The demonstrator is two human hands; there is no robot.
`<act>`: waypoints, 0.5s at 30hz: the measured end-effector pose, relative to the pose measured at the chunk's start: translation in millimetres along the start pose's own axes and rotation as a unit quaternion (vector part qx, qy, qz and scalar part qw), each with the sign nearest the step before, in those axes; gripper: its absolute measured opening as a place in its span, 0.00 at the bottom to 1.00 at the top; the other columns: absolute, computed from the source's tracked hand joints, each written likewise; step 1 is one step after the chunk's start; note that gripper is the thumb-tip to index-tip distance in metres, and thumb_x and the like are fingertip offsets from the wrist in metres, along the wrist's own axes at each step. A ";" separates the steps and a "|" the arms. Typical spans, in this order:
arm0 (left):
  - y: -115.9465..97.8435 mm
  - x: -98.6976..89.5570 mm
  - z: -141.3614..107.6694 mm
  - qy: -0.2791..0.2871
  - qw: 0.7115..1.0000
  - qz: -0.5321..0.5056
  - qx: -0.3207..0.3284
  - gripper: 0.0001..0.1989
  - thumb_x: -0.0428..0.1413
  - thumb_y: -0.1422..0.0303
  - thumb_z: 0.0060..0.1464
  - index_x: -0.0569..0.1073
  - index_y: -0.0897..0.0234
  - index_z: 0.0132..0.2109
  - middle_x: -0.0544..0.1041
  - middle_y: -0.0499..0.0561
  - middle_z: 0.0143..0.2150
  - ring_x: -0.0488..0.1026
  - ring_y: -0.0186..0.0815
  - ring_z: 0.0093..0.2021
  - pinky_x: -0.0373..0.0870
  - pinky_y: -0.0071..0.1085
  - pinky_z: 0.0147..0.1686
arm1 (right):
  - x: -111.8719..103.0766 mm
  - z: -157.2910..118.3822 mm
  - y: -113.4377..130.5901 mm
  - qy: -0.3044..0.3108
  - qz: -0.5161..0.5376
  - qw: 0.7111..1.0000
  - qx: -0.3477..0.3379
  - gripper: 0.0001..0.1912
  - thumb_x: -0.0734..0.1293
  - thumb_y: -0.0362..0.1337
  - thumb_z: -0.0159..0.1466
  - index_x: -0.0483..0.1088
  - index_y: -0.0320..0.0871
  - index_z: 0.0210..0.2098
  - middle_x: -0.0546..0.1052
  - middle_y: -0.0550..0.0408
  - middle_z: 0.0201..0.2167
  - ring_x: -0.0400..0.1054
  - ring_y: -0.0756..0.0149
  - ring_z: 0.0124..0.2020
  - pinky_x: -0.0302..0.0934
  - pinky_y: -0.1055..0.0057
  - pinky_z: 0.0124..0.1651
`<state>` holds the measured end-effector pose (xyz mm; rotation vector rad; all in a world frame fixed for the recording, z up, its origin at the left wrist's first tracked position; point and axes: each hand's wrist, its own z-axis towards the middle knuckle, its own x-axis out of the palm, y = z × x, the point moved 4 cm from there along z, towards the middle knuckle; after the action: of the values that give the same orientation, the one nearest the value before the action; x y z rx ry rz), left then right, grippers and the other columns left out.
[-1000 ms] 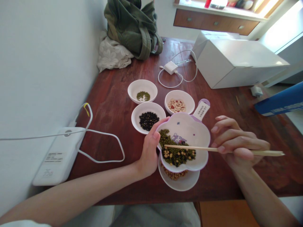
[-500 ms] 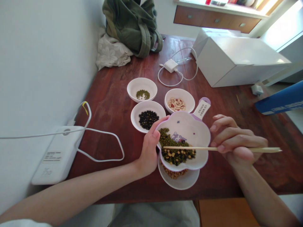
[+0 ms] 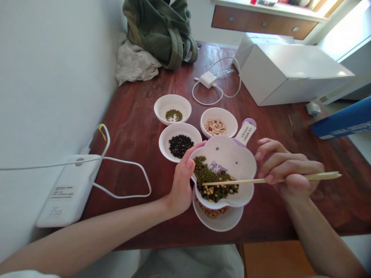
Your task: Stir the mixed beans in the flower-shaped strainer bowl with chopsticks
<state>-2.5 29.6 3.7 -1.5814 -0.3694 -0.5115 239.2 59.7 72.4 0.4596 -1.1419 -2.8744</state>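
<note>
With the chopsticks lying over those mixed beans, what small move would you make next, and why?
Probably dip the chopsticks tips into the mixed beans and pinch one. The right hand holds them just above the pile, the left hand steadies the flower-shaped bowl, and single-kind bowls wait beside it.

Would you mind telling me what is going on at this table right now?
A person's left hand grips the rim of a white, purple-edged flower-shaped bowl of mixed beans, held over a white bowl of tan beans. The right hand holds wooden chopsticks, tips in the mix. Three small white bowls stand behind on the red-brown wooden table: green beans, black beans, pale peanuts.
</note>
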 end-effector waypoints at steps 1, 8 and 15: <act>0.2 0.1 0.1 0.002 1.000 -0.002 0.000 0.27 0.51 0.48 0.74 0.78 0.57 0.66 0.81 0.55 0.68 0.68 0.56 0.76 0.65 0.51 0.75 | 0.2 -0.2 -0.4 0.007 0.007 1.000 0.000 0.27 0.69 0.56 0.74 0.80 0.49 0.25 0.79 0.57 0.19 0.78 0.55 0.32 0.72 0.44 0.59; -1.5 2.2 1.8 0.007 1.000 -0.010 0.005 0.27 0.52 0.47 0.73 0.78 0.56 0.67 0.78 0.54 0.71 0.69 0.56 0.75 0.62 0.52 0.76 | -4.4 -3.4 -7.6 -0.013 0.005 1.000 0.022 0.27 0.69 0.59 0.73 0.79 0.51 0.23 0.78 0.58 0.18 0.81 0.52 0.35 0.72 0.41 0.63; -1.6 2.3 1.4 0.002 1.000 -0.010 -0.004 0.28 0.54 0.46 0.72 0.78 0.56 0.67 0.80 0.55 0.69 0.69 0.56 0.75 0.63 0.52 0.76 | -3.3 -1.5 -10.1 -0.014 0.048 0.998 0.040 0.28 0.69 0.59 0.73 0.79 0.51 0.22 0.76 0.58 0.16 0.81 0.52 0.35 0.70 0.41 0.65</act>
<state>-1.3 31.0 6.3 -1.5863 -0.3810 -0.5330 243.7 66.5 65.4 0.3589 -1.2506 -2.7706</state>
